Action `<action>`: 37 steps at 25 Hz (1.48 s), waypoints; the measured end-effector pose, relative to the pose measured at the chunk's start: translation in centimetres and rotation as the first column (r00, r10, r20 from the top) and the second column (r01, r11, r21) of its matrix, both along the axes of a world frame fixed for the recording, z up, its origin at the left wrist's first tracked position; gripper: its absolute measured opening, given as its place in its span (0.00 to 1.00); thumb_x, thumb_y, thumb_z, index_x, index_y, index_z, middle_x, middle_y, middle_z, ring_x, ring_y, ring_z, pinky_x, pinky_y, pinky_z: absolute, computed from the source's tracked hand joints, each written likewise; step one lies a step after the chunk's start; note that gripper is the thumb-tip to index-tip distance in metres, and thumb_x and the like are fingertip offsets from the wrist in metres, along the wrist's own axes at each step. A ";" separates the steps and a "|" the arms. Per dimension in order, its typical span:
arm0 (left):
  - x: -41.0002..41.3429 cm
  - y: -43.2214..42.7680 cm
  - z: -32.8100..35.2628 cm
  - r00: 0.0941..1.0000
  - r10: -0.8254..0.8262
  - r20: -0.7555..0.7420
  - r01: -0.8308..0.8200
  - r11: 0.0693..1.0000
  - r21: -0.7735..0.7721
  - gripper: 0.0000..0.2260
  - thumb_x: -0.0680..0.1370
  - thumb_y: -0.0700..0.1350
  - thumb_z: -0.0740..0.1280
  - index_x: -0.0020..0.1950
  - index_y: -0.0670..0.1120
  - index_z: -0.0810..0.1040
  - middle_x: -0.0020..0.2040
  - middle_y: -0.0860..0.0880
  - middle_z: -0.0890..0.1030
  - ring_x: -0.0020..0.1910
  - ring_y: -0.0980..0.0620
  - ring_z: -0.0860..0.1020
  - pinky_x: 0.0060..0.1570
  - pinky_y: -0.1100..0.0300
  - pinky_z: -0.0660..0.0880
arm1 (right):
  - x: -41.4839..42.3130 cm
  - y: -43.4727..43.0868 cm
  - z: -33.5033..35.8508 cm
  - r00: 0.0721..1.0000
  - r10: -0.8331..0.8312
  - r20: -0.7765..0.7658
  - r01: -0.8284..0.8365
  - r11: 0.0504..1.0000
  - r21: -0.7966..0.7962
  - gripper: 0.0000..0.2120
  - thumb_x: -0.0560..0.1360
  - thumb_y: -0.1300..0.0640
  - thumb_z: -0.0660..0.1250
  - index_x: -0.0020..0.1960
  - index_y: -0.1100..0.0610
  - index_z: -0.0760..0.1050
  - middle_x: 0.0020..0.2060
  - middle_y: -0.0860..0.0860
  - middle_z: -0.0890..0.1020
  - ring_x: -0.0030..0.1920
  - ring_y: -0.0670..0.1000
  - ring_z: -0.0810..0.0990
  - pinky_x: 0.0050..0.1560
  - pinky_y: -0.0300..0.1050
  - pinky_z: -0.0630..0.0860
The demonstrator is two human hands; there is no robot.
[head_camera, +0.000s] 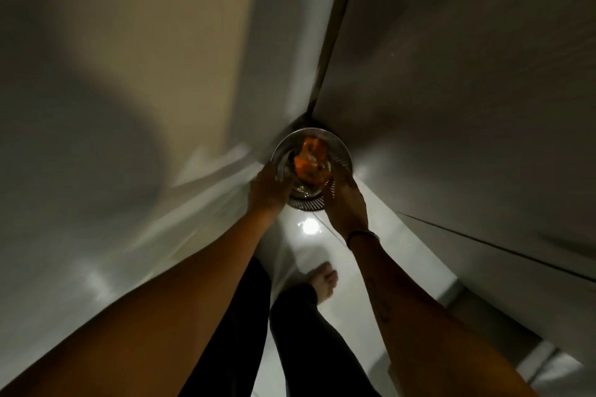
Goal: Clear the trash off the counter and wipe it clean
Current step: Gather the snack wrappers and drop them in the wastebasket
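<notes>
Both hands, left and right, clasp bin rim; orange trash inside, probably wrappers; walls close around.

Two hands, left and right, one round metal bin at centre frame, one orange wrapper, one bare foot below.

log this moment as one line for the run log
stage: trash disposal | left hand: at bin rim | right hand: at bin, grip unclear | orange wrapper: over bin opening | counter: not in view
</notes>
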State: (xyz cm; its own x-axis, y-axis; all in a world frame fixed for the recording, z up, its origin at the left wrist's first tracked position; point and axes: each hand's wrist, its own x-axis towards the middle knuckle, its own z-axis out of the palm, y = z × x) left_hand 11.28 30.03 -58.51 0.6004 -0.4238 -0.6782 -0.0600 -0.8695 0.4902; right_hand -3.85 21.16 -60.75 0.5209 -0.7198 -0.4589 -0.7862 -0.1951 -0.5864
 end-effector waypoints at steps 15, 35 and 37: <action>0.0 -0.1 35.7 0.556 -0.429 0.711 0.703 0.700 -0.127 0.34 0.85 0.64 0.49 0.86 0.45 0.54 0.86 0.39 0.52 0.85 0.39 0.48 0.82 0.37 0.54 | -1.3 2.2 38.7 0.993 0.056 0.106 0.002 0.873 -0.487 0.31 0.85 0.44 0.62 0.83 0.54 0.59 0.84 0.54 0.60 0.85 0.56 0.54 0.84 0.55 0.57; 2.6 -40.0 50.7 0.081 -0.695 0.714 0.941 0.290 0.175 0.26 0.86 0.51 0.59 0.84 0.46 0.61 0.86 0.41 0.56 0.83 0.38 0.54 0.80 0.39 0.59 | -3.8 -33.4 53.0 0.966 0.001 -0.260 -0.147 0.827 -0.543 0.29 0.87 0.51 0.57 0.85 0.50 0.51 0.84 0.57 0.55 0.84 0.60 0.53 0.82 0.56 0.56; 2.5 -40.0 49.7 0.030 -0.628 0.777 0.945 0.271 0.183 0.20 0.86 0.48 0.60 0.77 0.45 0.73 0.79 0.40 0.70 0.77 0.38 0.68 0.73 0.40 0.70 | -3.7 -33.6 52.6 0.972 -0.048 -0.232 -0.108 0.781 -0.615 0.27 0.86 0.57 0.59 0.84 0.49 0.57 0.83 0.56 0.61 0.82 0.59 0.61 0.79 0.56 0.64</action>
State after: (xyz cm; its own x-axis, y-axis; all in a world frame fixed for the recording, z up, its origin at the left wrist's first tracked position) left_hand 13.79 -10.01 -8.80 -0.1618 -0.9866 -0.0190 -0.9832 0.1595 0.0892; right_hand -7.58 -12.43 -8.16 0.4877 -0.8727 -0.0237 -0.8660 -0.4802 -0.1399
